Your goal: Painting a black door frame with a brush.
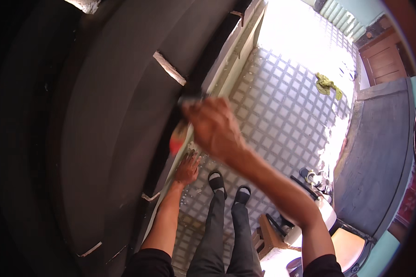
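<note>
My right hand [213, 127] is closed, raised in front of the large dark grey panel [120, 92] on the left. In its grip is a hand tool with a red end [176, 141]; motion smears it, so its exact kind cannot be made out. A dark part of it shows by the knuckles. Lower down, my left hand [188, 169] lies with fingers stretched out on the pale ledge [167, 194] along the panel's edge, and holds nothing. A rough whitish strip [169, 68] marks the dark panel above the tool.
Patterned tiles [282, 106] cover the floor, brightly sunlit at the far end. A green cloth [327, 86] lies there. At the right stand a second dark panel [376, 157], a white container [326, 212], a chair [348, 244] and a brown wooden piece [269, 235].
</note>
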The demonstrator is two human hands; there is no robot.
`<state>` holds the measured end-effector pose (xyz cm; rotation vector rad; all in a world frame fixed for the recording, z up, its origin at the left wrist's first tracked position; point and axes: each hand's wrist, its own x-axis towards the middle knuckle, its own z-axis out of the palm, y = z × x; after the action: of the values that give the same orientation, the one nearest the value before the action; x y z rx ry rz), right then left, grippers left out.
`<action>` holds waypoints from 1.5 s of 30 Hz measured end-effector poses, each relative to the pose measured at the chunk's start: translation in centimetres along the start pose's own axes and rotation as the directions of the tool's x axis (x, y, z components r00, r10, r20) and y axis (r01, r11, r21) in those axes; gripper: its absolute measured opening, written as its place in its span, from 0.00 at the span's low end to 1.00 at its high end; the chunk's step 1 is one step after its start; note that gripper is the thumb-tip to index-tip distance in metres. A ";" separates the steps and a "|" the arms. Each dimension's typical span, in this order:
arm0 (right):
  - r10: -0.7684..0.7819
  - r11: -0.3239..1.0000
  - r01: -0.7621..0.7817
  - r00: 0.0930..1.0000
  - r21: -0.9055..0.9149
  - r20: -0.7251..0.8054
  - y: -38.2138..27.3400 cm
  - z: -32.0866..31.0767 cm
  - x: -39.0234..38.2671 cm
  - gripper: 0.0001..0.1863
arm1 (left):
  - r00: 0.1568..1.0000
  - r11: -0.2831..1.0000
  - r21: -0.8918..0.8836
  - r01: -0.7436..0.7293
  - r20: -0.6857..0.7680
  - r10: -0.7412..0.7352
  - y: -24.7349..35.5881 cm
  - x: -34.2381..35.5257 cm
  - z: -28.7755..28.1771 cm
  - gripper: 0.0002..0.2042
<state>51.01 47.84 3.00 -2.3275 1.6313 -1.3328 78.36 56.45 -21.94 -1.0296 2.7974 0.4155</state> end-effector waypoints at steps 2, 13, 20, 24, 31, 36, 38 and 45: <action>0.008 0.994 -0.019 0.995 0.108 0.104 -4.3 -1.1 -2.0 0.26 | 0.998 1.000 -0.015 0.015 -0.053 -0.015 -0.2 0.0 0.0 0.28; 0.178 0.982 -0.181 0.983 -0.059 -0.044 6.4 -5.9 6.0 0.13 | 0.996 0.998 -0.045 0.038 -0.083 -0.042 1.4 1.0 1.5 0.28; 0.087 0.988 -0.103 0.986 0.111 0.145 -6.3 -1.1 -3.0 0.22 | 0.997 0.994 -0.106 0.026 -0.069 -0.034 0.8 0.3 0.3 0.27; 0.032 0.938 -0.145 0.941 0.315 0.338 -9.6 -3.2 -2.7 0.24 | 0.996 0.998 -0.054 0.024 -0.084 -0.029 -0.7 -1.4 0.1 0.27; 0.273 0.959 -0.274 0.962 -0.074 -0.019 1.3 -5.2 3.6 0.19 | 0.991 0.995 -0.099 0.031 -0.126 -0.043 0.4 0.9 1.5 0.28; 0.182 0.982 -0.178 0.982 -0.069 0.054 -5.4 0.1 -1.0 0.21 | 0.986 0.996 -0.080 0.051 -0.158 -0.063 -1.8 -1.3 2.8 0.26; 0.190 0.982 -0.190 0.974 -0.014 0.126 -8.4 -1.0 -2.6 0.21 | 0.983 0.988 -0.138 0.066 -0.162 -0.088 -1.2 -0.8 2.3 0.27; 0.268 0.962 -0.272 0.959 0.035 0.095 -3.0 -5.4 -0.4 0.23 | 0.971 0.938 -0.330 0.107 -0.168 -0.170 1.6 1.3 0.1 0.29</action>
<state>49.89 51.92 7.56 -2.0141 1.7886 -1.1804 76.30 56.83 -21.96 -1.3963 2.8590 0.8124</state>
